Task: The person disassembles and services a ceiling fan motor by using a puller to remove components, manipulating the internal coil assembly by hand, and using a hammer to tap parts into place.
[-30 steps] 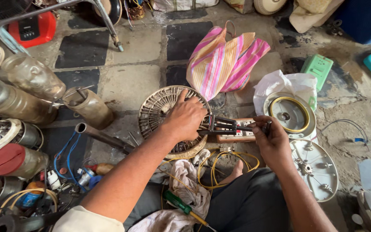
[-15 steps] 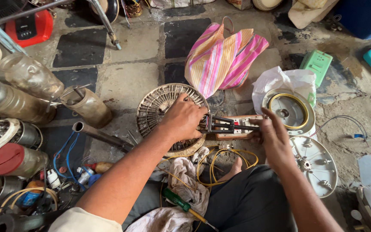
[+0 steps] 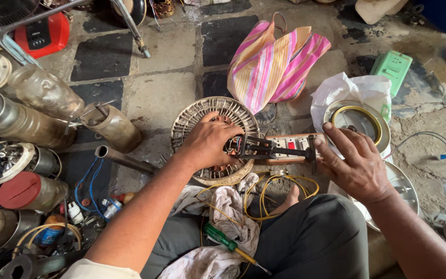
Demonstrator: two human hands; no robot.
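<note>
Under the left hand [image 3: 207,143], a round slotted motor housing [image 3: 213,139] is pressed to the floor, fingers spread and clamped over its windings. Just right of those fingertips, a black puller [image 3: 274,151] juts out to the right hand [image 3: 354,166], whose fingers curl around its end. Pulling appears underway; next, steady turning with the housing held firm seems needed.

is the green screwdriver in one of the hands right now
No, the green screwdriver lies on the rag in the lap, while the left hand and right hand work above it.
</note>
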